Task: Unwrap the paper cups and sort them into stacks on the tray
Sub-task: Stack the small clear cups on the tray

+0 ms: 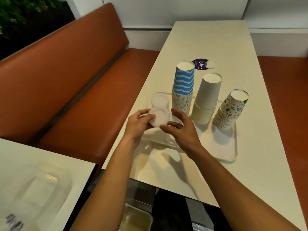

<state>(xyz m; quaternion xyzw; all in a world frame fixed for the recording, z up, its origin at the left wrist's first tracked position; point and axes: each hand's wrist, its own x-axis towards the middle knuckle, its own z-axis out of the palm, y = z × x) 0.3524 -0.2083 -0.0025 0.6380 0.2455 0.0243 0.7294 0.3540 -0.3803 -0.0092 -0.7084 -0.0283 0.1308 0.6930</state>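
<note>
Head camera, looking down at a long cream table (208,39) beside an orange bench (66,72). A pale tray (233,147) lies on the table and carries three stacks of paper cups, all upside down and set apart by pattern: a blue zigzag stack (183,85) on the left, a plain white stack (206,97) in the middle, and a patterned stack (231,109) with small coloured drawings on the right. Mouth-down, each stack sits on its widest part, which probably keeps it steady. At the tray's left end a frosted cup (160,100) also stands upside down, likely the start of a fourth stack. Just in front of it the left hand (140,122) grips a pale cup (159,116), fingers curled round its side, its round base tipped toward the camera. The right hand (180,129) is close beside that cup with fingers spread and loosely curved, holding nothing; whether the thumb touches the cup is unclear. It looks ready to steady or guide the cup onto the frosted one. A round purple sticker (200,64) lies on the table beyond the stacks. At lower left, clear plastic wrap (41,189) rests on a second table (20,155), blurred.
</note>
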